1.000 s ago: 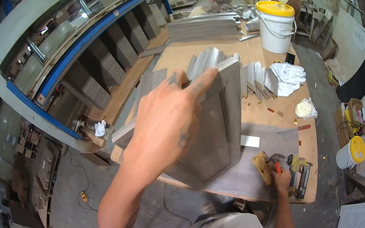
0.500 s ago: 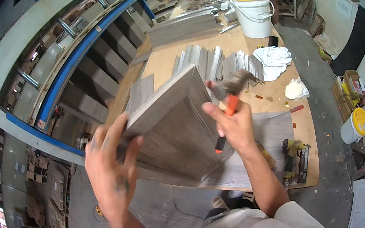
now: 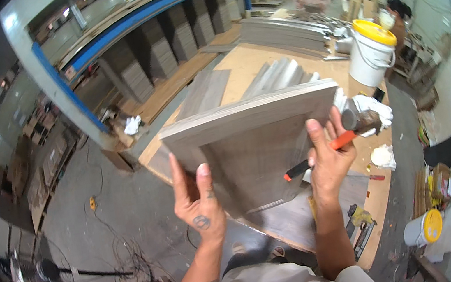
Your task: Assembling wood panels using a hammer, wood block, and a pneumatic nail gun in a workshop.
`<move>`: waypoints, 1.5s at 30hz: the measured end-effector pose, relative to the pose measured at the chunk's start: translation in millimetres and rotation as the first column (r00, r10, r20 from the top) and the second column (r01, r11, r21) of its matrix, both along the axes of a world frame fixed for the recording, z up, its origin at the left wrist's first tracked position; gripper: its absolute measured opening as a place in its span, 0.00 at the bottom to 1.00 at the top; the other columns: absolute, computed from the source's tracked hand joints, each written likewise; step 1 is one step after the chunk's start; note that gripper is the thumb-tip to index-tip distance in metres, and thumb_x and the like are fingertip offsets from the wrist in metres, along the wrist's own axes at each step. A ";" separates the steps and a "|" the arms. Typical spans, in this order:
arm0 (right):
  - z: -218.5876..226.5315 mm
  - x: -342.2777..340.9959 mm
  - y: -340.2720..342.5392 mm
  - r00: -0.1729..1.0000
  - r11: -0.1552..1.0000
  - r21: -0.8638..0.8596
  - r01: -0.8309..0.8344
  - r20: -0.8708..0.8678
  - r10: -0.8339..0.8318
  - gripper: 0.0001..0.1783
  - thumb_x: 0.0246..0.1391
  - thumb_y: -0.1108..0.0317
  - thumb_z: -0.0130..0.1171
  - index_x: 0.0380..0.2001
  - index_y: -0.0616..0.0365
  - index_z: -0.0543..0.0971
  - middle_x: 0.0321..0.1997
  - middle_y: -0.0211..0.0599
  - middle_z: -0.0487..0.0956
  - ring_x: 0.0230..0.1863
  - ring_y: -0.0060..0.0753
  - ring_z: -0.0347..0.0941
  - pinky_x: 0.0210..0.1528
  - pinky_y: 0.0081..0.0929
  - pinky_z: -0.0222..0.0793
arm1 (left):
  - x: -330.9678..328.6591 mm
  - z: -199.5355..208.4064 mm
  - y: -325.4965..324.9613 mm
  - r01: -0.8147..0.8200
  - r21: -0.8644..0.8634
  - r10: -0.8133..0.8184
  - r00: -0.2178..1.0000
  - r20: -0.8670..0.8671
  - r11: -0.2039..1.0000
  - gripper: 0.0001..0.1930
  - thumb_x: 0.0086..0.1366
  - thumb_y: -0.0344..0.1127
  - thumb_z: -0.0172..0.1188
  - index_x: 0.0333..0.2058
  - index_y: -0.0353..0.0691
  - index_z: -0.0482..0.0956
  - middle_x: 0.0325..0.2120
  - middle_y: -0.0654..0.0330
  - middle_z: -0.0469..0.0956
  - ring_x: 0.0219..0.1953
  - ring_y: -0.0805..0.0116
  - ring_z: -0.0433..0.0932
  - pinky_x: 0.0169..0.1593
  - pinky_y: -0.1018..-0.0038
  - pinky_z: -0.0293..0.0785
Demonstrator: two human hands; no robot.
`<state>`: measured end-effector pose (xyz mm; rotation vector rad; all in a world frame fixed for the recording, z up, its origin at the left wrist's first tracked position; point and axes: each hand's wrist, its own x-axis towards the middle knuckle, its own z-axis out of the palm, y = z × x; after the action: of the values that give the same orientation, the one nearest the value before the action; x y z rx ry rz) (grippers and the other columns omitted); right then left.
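Observation:
A grey wood-grain cabinet door (image 3: 263,153) with a raised frame and recessed panel is held tilted in front of me. My left hand (image 3: 197,204) grips its left edge, thumb on the near face; the other fingers are partly hidden. My right hand (image 3: 329,169) is closed around a hammer (image 3: 355,119) with an orange and black handle, its metal head pointing right. The same hand's fingers rest against the door's right edge. Beneath the door, a grey sheet (image 3: 286,223) lies on the wooden table (image 3: 379,199).
Grey mouldings (image 3: 280,75) lie beyond the door. A white bucket (image 3: 367,62) with yellow lid and a white cloth (image 3: 379,107) stand at the right. A nail gun (image 3: 361,223) lies near the right edge. Stacked panels (image 3: 155,51) fill a blue-edged press; two people work farther back.
The door has turned to a more level top edge, facing me more squarely. My left hand has shifted down its left side; my right hand, with the hammer, has come against its right edge.

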<state>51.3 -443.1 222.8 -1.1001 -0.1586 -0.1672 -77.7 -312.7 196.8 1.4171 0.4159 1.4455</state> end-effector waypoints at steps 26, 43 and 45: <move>-144.6 15.1 -21.0 0.972 0.815 -0.540 -0.213 -0.199 0.122 0.21 0.58 0.56 0.68 0.40 0.65 0.78 0.15 0.25 0.69 0.14 0.21 0.64 0.19 0.24 0.62 | -20.9 -119.4 99.9 0.364 -0.353 -0.409 0.911 -0.060 0.862 0.22 0.66 0.40 0.66 0.54 0.36 0.74 0.47 0.60 0.79 0.48 0.68 0.77 0.53 0.69 0.73; -299.9 -1.8 -173.4 0.956 -0.035 -0.984 -0.173 -0.159 -0.245 0.30 0.50 0.57 0.69 0.57 0.49 0.77 0.45 0.50 0.78 0.47 0.58 0.78 0.47 0.47 0.76 | -107.9 -239.4 70.1 0.210 -0.907 -0.305 0.947 0.096 0.365 0.25 0.69 0.42 0.61 0.59 0.34 0.69 0.55 0.56 0.75 0.56 0.59 0.73 0.62 0.60 0.69; -313.6 8.1 -182.2 0.965 0.092 -0.994 -0.053 -0.075 -0.253 0.30 0.50 0.56 0.68 0.56 0.53 0.76 0.46 0.53 0.75 0.46 0.60 0.77 0.43 0.49 0.75 | -108.9 -237.3 39.8 0.242 -0.929 -0.287 0.945 0.160 0.279 0.24 0.71 0.43 0.58 0.59 0.34 0.69 0.55 0.56 0.75 0.57 0.59 0.73 0.62 0.60 0.69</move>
<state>59.5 -625.3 -90.8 -2.5914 0.0654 -0.0161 -186.6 -273.0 -40.6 0.4549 0.8387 0.6004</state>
